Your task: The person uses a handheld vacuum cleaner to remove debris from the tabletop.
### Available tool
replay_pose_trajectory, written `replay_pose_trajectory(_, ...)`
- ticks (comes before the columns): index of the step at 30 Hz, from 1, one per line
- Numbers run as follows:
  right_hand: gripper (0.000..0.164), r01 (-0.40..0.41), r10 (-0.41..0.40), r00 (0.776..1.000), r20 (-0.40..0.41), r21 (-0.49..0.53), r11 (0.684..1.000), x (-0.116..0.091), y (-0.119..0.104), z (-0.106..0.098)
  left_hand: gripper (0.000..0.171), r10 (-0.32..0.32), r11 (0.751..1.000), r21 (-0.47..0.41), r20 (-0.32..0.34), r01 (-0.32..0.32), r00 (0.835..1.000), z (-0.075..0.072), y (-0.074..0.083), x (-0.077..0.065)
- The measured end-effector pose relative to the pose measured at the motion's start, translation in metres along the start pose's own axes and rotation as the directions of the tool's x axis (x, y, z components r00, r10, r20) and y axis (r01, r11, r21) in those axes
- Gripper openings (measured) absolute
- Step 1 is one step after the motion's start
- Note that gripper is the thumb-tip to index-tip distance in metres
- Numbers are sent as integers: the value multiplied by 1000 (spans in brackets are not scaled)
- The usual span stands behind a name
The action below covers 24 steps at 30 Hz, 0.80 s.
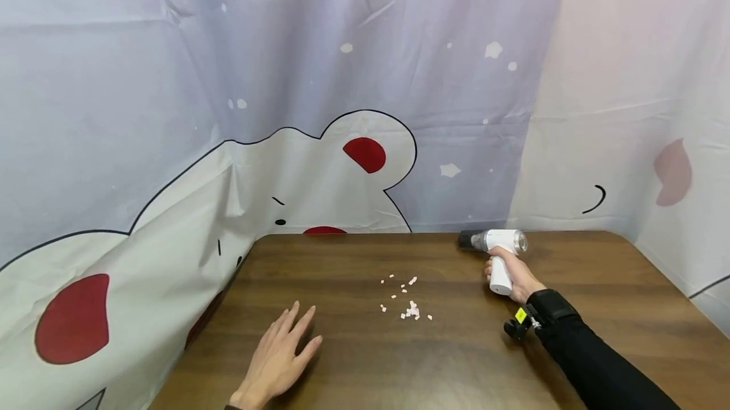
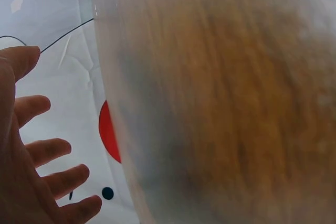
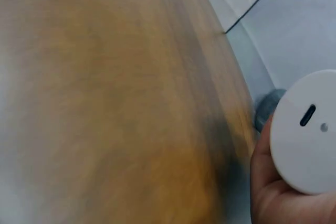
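Left hand (image 1: 277, 358), fingers apart; broad tabletop (image 1: 365, 372) with scraps (image 1: 412, 310) rightward, then right hand (image 1: 518, 275) gripping white device (image 1: 502, 239) by far edge.

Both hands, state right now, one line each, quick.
Left hand: open, fingers spread, holding nothing.
Right hand: closed, holding the white handheld device.

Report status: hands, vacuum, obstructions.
Right hand grips vacuum. Left hand holds nothing. White bits scattered on table. Nothing seen between vacuum and bits.
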State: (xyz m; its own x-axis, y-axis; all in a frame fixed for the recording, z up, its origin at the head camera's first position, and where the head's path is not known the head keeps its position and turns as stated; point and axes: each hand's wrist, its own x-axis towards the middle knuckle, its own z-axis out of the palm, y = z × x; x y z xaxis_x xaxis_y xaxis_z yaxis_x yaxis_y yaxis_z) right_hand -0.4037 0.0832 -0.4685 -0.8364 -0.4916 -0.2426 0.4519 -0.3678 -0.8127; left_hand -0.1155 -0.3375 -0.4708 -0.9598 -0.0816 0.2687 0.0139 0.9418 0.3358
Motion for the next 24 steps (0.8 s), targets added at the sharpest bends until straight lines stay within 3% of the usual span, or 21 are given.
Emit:
replay_pose_trajectory(6, 10, -26, 43, 993, 109, -155, 988, -28, 11, 7, 60, 29, 1000, -7, 16, -28, 999, -1, 8, 8)
replay_pose_trajectory(13, 8, 4, 35, 993, 113, -330, 944, -42, 31, 28, 61, 43, 999, -20, 49, -42, 998, 4, 15, 9)
replay_pose_trajectory(24, 10, 19, 22, 994, 109, -356, 934, -32, 53, 56, 60, 32, 999, -9, 24, -32, 999, 4, 9, -2)
